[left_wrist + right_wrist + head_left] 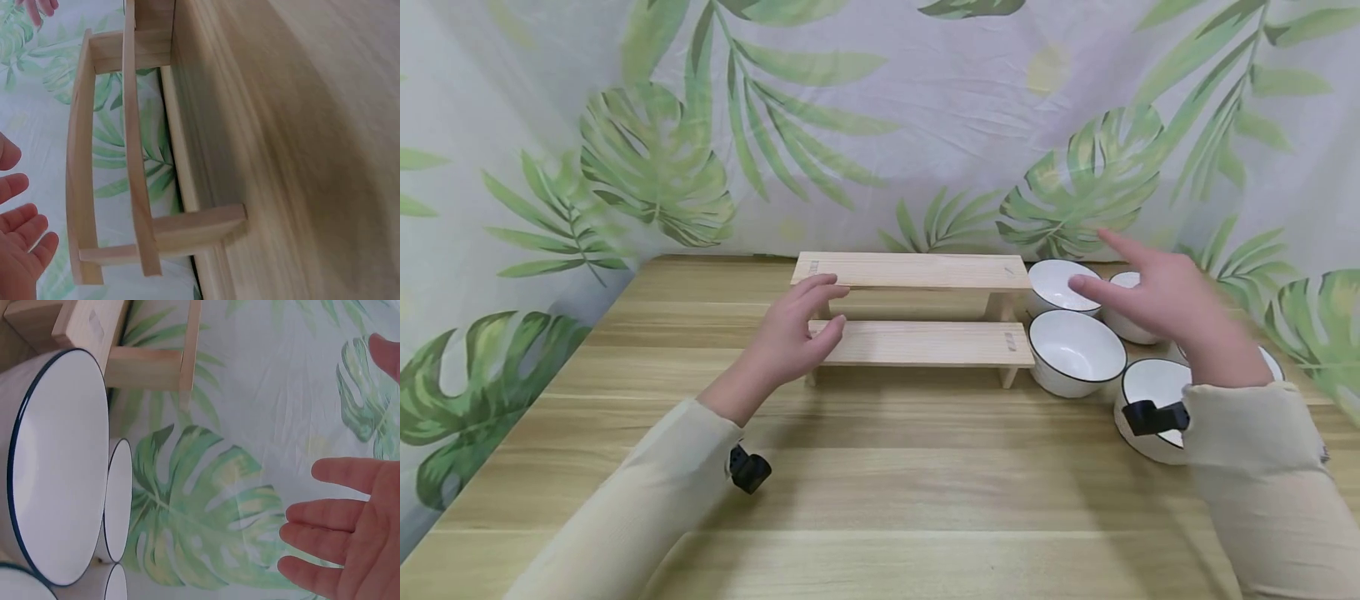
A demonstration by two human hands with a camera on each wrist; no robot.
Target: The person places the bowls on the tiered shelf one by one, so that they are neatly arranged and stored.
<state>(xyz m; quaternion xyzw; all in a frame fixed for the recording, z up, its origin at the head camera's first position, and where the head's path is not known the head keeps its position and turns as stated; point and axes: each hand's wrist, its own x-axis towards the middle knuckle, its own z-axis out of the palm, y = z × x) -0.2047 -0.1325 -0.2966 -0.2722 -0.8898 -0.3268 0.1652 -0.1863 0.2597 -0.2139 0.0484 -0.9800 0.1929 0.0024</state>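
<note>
A two-step wooden stand [917,343] is at the back middle of the table, its upper board behind and above the lower one. My left hand [786,329] overlaps the stand's left end in the head view, fingers loosely bent around nothing. Over the bowls on the right, my right hand [1180,304] is held up with fingers extended and palm bare. Several white bowls with dark rims cluster beneath it; a front bowl [1150,387] is partly covered by the sleeve. The bowl [1075,354] nearest the stand sits beside its right end. The right wrist view shows a large bowl [59,469] close up.
The wood-grain table [880,483] stretches in front of the stand. A pale cloth [940,125] printed with green leaves hangs behind it and along the sides. A black camera [750,469] is strapped at the left wrist, another [1153,417] at the right.
</note>
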